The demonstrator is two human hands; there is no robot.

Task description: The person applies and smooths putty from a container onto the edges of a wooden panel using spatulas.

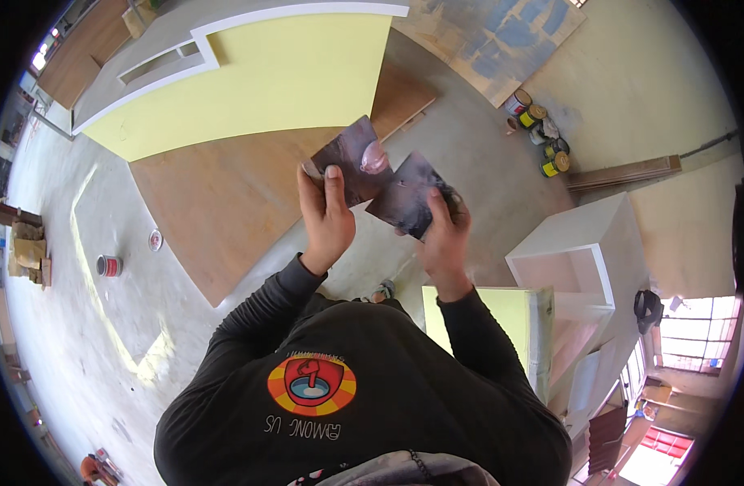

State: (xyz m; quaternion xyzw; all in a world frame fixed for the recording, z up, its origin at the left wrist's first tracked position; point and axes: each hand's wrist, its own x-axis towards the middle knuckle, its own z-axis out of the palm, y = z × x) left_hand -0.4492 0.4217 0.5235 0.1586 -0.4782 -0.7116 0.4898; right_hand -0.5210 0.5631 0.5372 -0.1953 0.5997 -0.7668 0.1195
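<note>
My left hand [329, 223] is closed on a square, dark purplish printed card [357, 180] with a pale pink shape near its right edge. The thumb lies flat on the printed face, with the other fingers behind it. To the right, my right hand [446, 247] grips another printed card [407, 193], darker and grey-purple, its thumb pressing near the right edge. Both cards are tilted and held up in front of me, their near corners almost meeting. What exactly is pictured on them is too small to make out.
A pale yellow counter [299, 81] with white trim stands ahead on a brown board [202, 202]. White open cabinet [562, 267] and yellow panel [489, 324] are close on my right. Paint cans [554, 164] line the right wall; another can [108, 266] sits on the floor at left.
</note>
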